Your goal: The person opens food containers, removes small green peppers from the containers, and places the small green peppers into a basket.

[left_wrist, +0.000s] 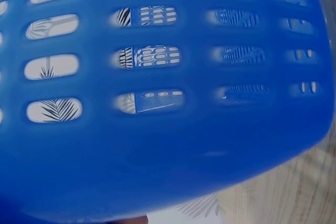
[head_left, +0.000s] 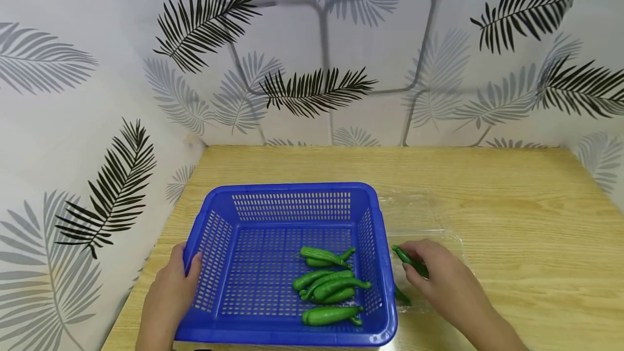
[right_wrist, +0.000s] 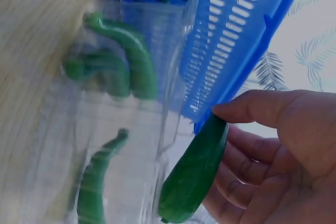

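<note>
A blue plastic basket [head_left: 292, 189] with slotted walls stands on the table. My left hand [head_left: 167, 292] grips its left rim, thumb on the inner side. In the left wrist view the basket wall [left_wrist: 157, 156] hides nearly all of that hand. Several green peppers [head_left: 336, 287] lie in the right part of the basket. Just beyond the right rim, my right hand [head_left: 447, 278] pinches one green pepper [right_wrist: 195, 169] between thumb and fingers. It is over a clear plastic box [head_left: 441, 231], where more green peppers [right_wrist: 137, 59] lie.
The wooden table [head_left: 536, 232] extends to the right of the box and behind the basket. A leaf-patterned wall covering [head_left: 292, 42] rises at the table's back and left edges. The clear box stands close against the basket's right side.
</note>
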A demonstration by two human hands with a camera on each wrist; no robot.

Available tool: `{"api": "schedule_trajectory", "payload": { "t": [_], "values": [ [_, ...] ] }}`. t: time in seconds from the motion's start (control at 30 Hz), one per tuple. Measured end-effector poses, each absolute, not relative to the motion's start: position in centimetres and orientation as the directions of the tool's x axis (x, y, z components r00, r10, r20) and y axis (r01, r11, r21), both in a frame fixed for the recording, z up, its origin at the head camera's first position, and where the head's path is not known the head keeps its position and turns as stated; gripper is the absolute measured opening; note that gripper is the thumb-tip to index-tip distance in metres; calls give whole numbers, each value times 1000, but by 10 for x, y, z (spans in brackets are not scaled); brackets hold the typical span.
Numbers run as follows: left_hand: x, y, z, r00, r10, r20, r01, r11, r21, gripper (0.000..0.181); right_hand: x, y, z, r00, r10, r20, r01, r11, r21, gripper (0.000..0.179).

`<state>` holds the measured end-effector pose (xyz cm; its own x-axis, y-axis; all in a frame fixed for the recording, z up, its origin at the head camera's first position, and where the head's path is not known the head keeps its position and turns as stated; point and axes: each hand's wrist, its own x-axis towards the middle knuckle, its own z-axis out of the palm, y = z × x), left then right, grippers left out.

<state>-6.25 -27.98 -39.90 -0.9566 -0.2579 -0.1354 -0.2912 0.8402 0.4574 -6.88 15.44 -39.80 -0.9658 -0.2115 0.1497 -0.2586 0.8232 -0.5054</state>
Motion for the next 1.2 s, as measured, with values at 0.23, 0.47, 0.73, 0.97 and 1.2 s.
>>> {"api": "schedule_trajectory", "payload": {
  "t": [0.23, 0.47, 0.73, 0.97, 1.2],
  "values": [
    [-62, -280, -399, -955, -262, -142, -298, 838, 456, 64, -66, 149, -404, -943, -263, 205, -330, 822, -463, 22],
    [-63, -280, -399, -956, -258, -141, -294, 839, 458, 64, -64, 144, -411, -927, -302, 220, -371, 823, -431, 22],
    [-61, -280, -400, -957, -258, -133, -290, 843, 453, 64, -62, 136, -423, -875, -403, 269, -478, 806, -349, 26],
    [-61, -279, -401, -956, -263, -128, -292, 843, 452, 64, -63, 135, -426, -883, -391, 259, -464, 810, -359, 32],
    [-61, -278, -397, -958, -262, -121, -288, 845, 451, 64, -64, 133, -427, -890, -374, 259, -449, 815, -367, 38]
  ]
}}
